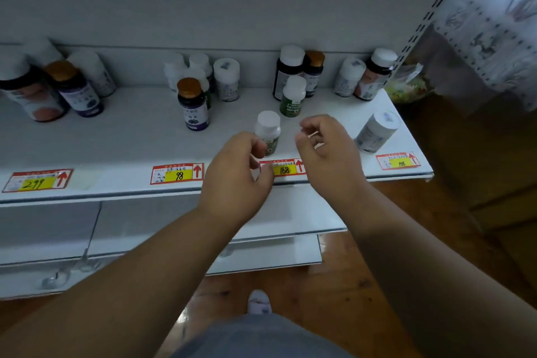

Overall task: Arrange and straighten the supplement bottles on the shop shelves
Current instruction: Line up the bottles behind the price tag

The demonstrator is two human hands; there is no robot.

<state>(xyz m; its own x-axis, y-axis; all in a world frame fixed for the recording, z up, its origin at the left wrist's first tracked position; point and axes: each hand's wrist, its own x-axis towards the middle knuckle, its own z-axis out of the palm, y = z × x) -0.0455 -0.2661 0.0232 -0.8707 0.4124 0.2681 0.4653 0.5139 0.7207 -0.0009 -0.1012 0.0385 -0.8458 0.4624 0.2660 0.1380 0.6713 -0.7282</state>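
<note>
A small white-capped bottle (268,129) with a green label stands upright near the front of the white shelf (130,136). My left hand (236,174) hovers just left of it, fingers loosely curled, the index fingertip touching the bottle's lower left side and the thumb apart from it. My right hand (327,151) is just right of the bottle, fingers loosely curled, holding nothing and not touching it. Behind stands a green white-capped bottle (292,96). A dark gold-capped bottle (193,104) stands to the left. A white bottle (376,132) leans at the front right.
Several more bottles crowd the back of the shelf: a group at the far left (49,87), white ones at the middle (226,78), dark ones (289,73) and a pair at the right (366,75). Price tags (177,174) line the shelf front. Lower shelves (276,259) jut out below, over a wooden floor.
</note>
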